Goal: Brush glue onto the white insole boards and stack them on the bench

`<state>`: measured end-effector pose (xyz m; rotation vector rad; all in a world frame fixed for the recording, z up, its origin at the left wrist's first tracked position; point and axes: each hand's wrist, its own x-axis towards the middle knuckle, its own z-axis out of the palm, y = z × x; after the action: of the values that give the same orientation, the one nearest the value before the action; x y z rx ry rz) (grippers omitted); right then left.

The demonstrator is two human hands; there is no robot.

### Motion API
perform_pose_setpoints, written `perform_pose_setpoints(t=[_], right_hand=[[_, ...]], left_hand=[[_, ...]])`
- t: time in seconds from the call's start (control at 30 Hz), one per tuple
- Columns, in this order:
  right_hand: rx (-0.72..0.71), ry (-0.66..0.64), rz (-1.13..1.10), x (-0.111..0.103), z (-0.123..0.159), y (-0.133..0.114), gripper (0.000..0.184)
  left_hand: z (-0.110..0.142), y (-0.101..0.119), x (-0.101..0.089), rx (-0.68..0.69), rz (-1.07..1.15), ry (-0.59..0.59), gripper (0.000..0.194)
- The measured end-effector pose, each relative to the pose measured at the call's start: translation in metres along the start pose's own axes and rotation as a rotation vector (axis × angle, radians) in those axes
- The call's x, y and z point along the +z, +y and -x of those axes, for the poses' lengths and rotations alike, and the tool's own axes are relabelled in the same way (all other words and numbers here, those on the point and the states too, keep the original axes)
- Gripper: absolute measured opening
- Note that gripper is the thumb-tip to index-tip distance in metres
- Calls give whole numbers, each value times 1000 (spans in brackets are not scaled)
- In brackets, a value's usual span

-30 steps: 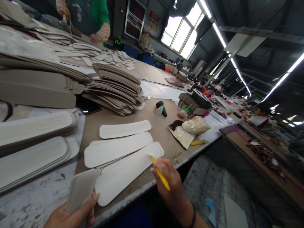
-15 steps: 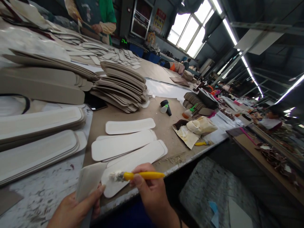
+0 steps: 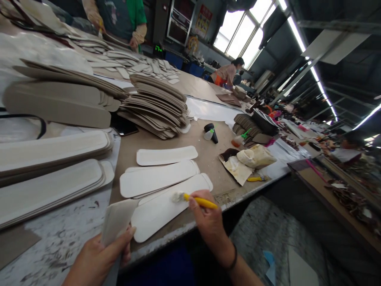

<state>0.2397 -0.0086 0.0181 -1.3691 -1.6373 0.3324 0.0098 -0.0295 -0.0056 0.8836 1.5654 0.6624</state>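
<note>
My right hand (image 3: 210, 222) grips a yellow-handled brush (image 3: 195, 200), its white bristles resting on the nearest white long rounded panel (image 3: 166, 208) at the table's front edge. My left hand (image 3: 98, 258) is closed on the lower end of a greyish-white sheet piece (image 3: 116, 219), held tilted up just left of that panel. Two more white panels (image 3: 157, 178) lie side by side behind the brushed one on the brown tabletop (image 3: 205, 153).
Stacks of white panels (image 3: 50, 186) lie at left, tan stacks (image 3: 154, 107) behind. Glue bottles (image 3: 210, 133), a rag pile (image 3: 253, 157) and a second yellow tool (image 3: 254, 178) lie right. Other people (image 3: 119, 16) work farther along the long table.
The brush swept from the panel's right end to its near left end, then back to mid-panel. The left hand kept holding its sheet. The view shifted slightly.
</note>
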Motion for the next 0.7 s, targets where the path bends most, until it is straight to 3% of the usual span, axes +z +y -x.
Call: perform_pose_setpoints(t=[0.07, 0.17, 0.27, 0.4, 0.5, 0.6, 0.7], right_hand=[[-96, 119, 183, -17, -10, 21, 11], [-171, 152, 331, -37, -17, 38, 10], [-220, 110, 385, -41, -13, 34, 10], [-264, 59, 448, -30, 4, 19, 11], [-254, -39, 344, -14, 20, 0, 14], [-215, -161, 96, -2, 32, -22, 15], [-183, -165, -53, -1, 32, -31, 15]], left_hand=[[-1, -1, 0, 29, -18, 3, 48], [-2, -2, -1, 23, -36, 5, 47], [-3, -2, -2, 4, -43, 23, 47], [0, -2, -3, -25, -30, 11, 48], [0, -4, -3, -14, 40, 23, 48], [-3, -8, -3, -5, 30, -3, 51], [-1, -4, -3, 15, 38, -6, 50]])
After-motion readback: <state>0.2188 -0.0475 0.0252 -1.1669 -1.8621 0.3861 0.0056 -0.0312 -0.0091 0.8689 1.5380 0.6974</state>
